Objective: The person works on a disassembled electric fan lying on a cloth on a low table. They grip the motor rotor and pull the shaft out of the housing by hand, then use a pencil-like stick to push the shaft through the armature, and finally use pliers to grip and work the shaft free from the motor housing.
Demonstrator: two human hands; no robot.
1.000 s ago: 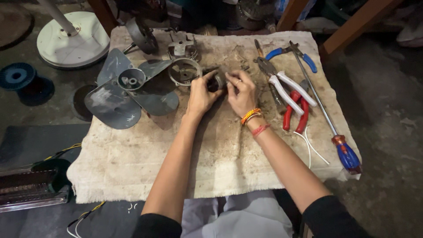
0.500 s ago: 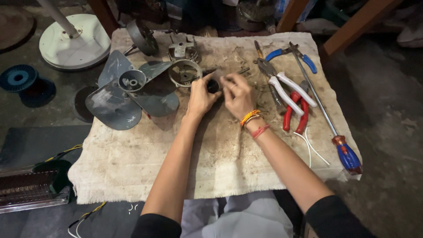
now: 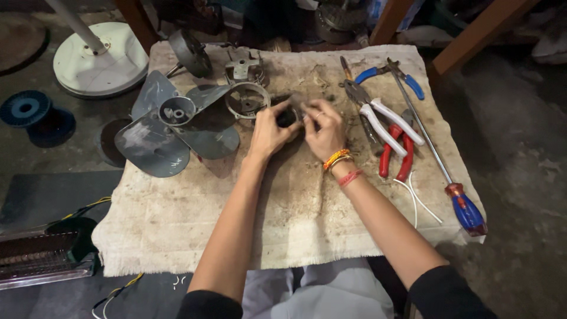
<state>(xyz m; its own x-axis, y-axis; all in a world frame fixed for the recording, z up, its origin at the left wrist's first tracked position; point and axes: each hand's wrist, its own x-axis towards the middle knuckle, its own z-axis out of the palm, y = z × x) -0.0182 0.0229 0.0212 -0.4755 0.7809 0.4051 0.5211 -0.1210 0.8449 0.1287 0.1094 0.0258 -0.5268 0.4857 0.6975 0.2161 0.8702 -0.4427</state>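
I grip the small dark motor part (image 3: pixel 287 117) with my left hand (image 3: pixel 267 131) over the cloth's (image 3: pixel 177 224) far middle, beside the grey fan blade (image 3: pixel 171 127). My right hand (image 3: pixel 323 127) pinches its end; I'd best steady it and work with gentle fingertip pressure.

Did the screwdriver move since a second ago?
No. The screwdriver keeps its place on the cloth, handle by the right edge, beside the red pliers.

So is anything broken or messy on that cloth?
The grey fan blade lies loose on the stained, dirty cloth, off any fan, with metal parts scattered beside it. Both hands, left and right, grip a small dark part. Nothing looks spilled.
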